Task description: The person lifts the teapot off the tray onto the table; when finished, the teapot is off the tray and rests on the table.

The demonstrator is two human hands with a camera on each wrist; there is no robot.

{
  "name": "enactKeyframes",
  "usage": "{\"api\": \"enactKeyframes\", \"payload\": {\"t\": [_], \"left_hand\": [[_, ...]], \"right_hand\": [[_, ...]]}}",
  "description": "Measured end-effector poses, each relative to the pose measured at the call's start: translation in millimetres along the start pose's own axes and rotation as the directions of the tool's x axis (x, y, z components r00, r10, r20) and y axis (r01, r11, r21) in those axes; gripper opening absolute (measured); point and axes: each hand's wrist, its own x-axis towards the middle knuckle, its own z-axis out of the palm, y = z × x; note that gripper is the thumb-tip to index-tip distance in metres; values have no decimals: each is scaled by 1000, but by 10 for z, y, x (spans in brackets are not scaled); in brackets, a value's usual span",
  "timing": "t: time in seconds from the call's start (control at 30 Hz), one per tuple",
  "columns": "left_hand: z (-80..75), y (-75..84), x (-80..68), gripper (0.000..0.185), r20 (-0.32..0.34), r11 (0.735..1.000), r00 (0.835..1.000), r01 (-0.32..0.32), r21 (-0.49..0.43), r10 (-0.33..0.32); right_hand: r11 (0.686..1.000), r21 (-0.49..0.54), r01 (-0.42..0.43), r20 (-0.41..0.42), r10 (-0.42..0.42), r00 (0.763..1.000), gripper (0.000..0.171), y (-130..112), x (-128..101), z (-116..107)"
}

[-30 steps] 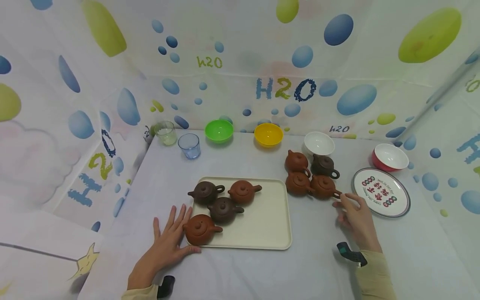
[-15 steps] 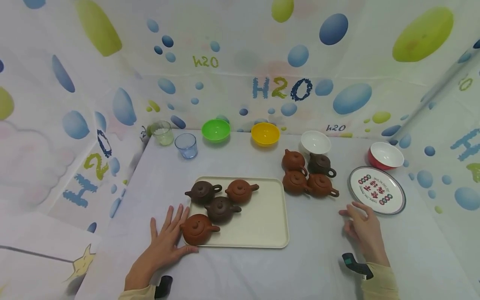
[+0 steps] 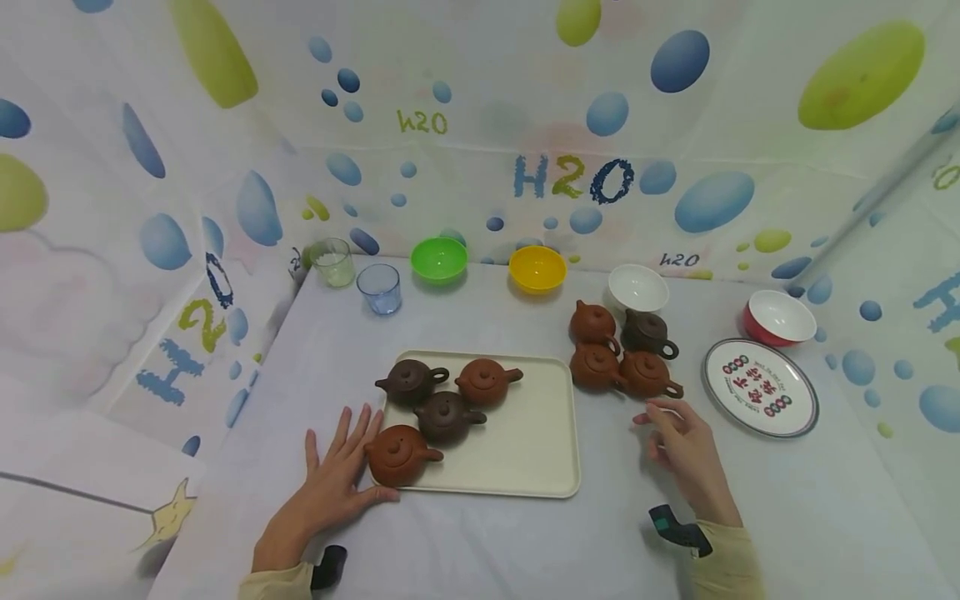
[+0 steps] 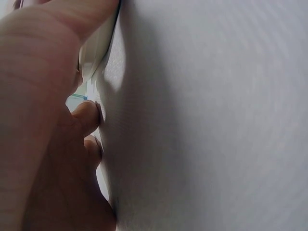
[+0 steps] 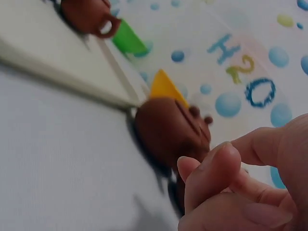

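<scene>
My left hand [image 3: 336,483] lies flat on the table with spread fingers, against the left edge of the cream tray [image 3: 517,450]. On that tray sit two dark brown teapots, one at the back left [image 3: 410,383] and one in the middle [image 3: 447,419], plus two reddish-brown teapots, one behind [image 3: 483,383] and one at the front-left corner [image 3: 397,456]. My right hand [image 3: 686,450] hovers with loosely bent, empty fingers in front of a teapot cluster. Its front row has two reddish teapots [image 3: 596,368] [image 3: 645,373]; behind are one reddish [image 3: 592,323] and one dark teapot [image 3: 647,332].
Along the back stand two glasses [image 3: 332,263] [image 3: 380,290], a green bowl [image 3: 439,260], a yellow bowl [image 3: 537,269] and a white bowl [image 3: 638,288]. To the right are a red-and-white bowl [image 3: 780,317] and a printed plate [image 3: 761,388].
My right hand has left the handle of the front-right reddish teapot, drawn back toward me, then shifted left. The left hand and the teapots stay in place.
</scene>
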Motion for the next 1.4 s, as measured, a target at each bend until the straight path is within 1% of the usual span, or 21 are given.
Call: {"api": "enactKeyframes", "payload": {"t": [0.2, 0.33, 0.4, 0.5, 0.6, 0.7, 0.73, 0.8, 0.9, 1.0, 1.17, 1.3, 1.4], "left_hand": [[-12, 18, 3, 123, 10, 1000, 1000, 7, -12, -6], [-22, 23, 0, 124, 11, 1000, 1000, 9, -13, -9], [-21, 26, -7, 124, 15, 1000, 1000, 10, -15, -10], [-15, 34, -24, 123, 24, 1000, 1000, 14, -27, -14], [-11, 41, -35, 123, 28, 999, 999, 21, -28, -21], [-8, 42, -35, 123, 26, 999, 999, 24, -20, -24], [-7, 41, -33, 123, 26, 1000, 999, 25, -18, -24], [-5, 39, -30, 123, 24, 1000, 999, 23, -18, -22], [-2, 32, -25, 123, 22, 1000, 1000, 19, -13, -19], [-6, 30, -19, 124, 20, 1000, 1000, 18, -14, -18], [-22, 34, -11, 124, 25, 1000, 999, 23, -12, -23], [-24, 31, -7, 123, 24, 1000, 999, 22, -12, -21], [-19, 30, -4, 123, 26, 1000, 999, 23, -9, -23]], "right_hand": [[994, 7, 107, 78, -107, 991, 38, -228, 91, 413], [987, -6, 160, 169, -157, 973, 37, -391, 230, 714], [983, -42, 177, 232, -162, 959, 39, -460, 311, 866], [974, -132, 184, 330, -132, 935, 43, -536, 427, 1101], [947, -243, 210, 398, -100, 912, 44, -569, 531, 1334], [912, -311, 268, 434, -114, 894, 43, -574, 599, 1533], [904, -314, 290, 444, -130, 886, 44, -568, 616, 1584], [902, -295, 314, 451, -158, 878, 44, -545, 638, 1663], [919, -217, 328, 457, -201, 866, 45, -494, 658, 1718], [944, -138, 300, 441, -213, 872, 45, -465, 649, 1732], [972, -55, 227, 407, -185, 894, 46, -474, 621, 1751], [981, -39, 192, 388, -162, 907, 46, -460, 625, 1769], [981, -47, 190, 377, -159, 913, 47, -464, 616, 1769]]}}
